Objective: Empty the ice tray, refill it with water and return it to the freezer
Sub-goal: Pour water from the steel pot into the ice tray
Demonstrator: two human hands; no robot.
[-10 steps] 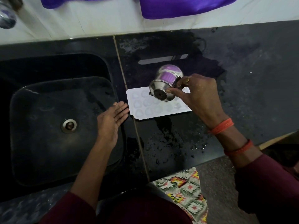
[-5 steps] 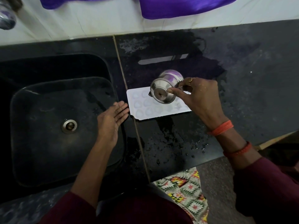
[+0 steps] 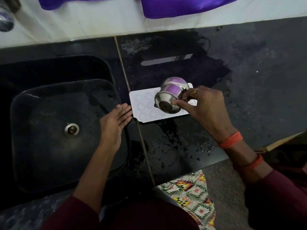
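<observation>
A white ice tray [image 3: 144, 106] with heart-shaped cells lies flat on the black counter, just right of the sink. My right hand [image 3: 204, 108] grips a small steel cup [image 3: 169, 95] and holds it tipped over the tray's right half, its base turned toward me. The cup and hand hide the tray's right cells. My left hand [image 3: 116, 123] lies flat with straight fingers, fingertips touching the tray's left edge.
A black sink [image 3: 49, 155] with a steel drain [image 3: 71, 130] fills the left. The wet black counter [image 3: 249, 80] carries water drops near its front edge. Purple cloth [image 3: 182, 5] hangs at the back wall. A tap [image 3: 6, 19] shows at top left.
The steel cup has shifted slightly down and toward the tray's middle while staying tipped. My left hand stays at the tray's left edge.
</observation>
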